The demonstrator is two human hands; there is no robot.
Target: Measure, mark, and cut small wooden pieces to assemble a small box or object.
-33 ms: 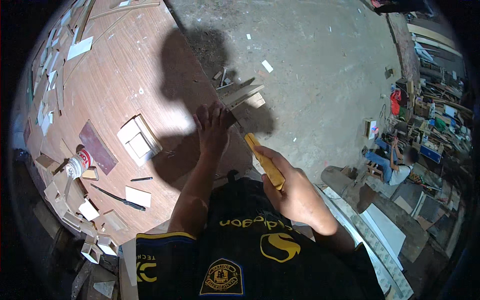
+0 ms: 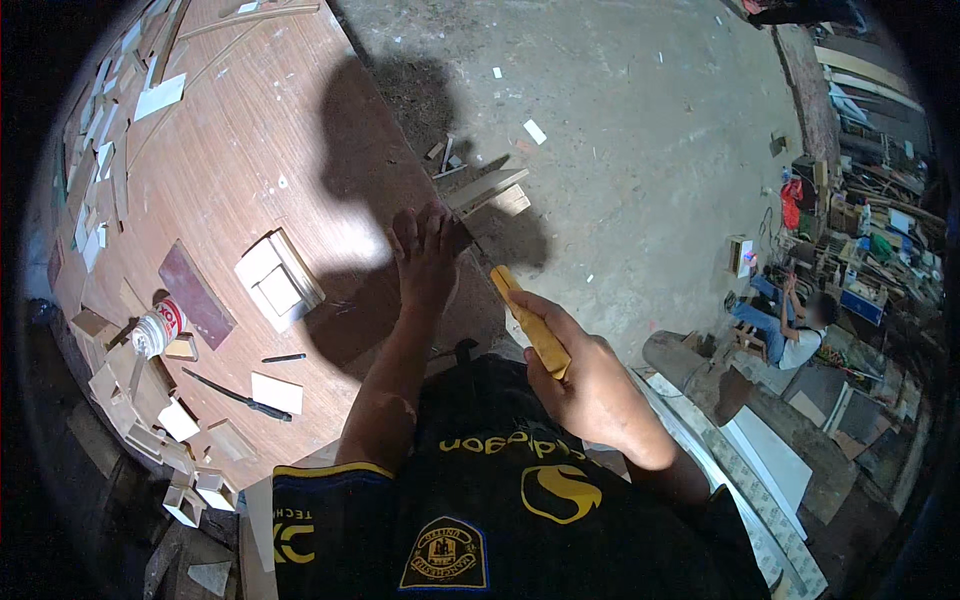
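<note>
My left hand (image 2: 427,255) lies on the table near its right edge, fingers spread and pointing away from me. Beside its fingertips, pale wooden pieces (image 2: 490,192) jut out past the edge over the floor; shadow hides how far the hand covers them. My right hand (image 2: 585,385) is closed around a long yellow block (image 2: 535,325), just off the table edge and nearer to me. The block's far end points up and left toward the wood. What the block is made of, I cannot tell.
On the brown table (image 2: 250,130) are a stack of pale wooden pieces (image 2: 280,280), a dark red board (image 2: 197,295), a white tub (image 2: 160,328), a dark slim tool (image 2: 237,394) and a black pen (image 2: 283,358). Small wooden boxes (image 2: 195,490) crowd the left. A seated person (image 2: 780,320) is across the floor.
</note>
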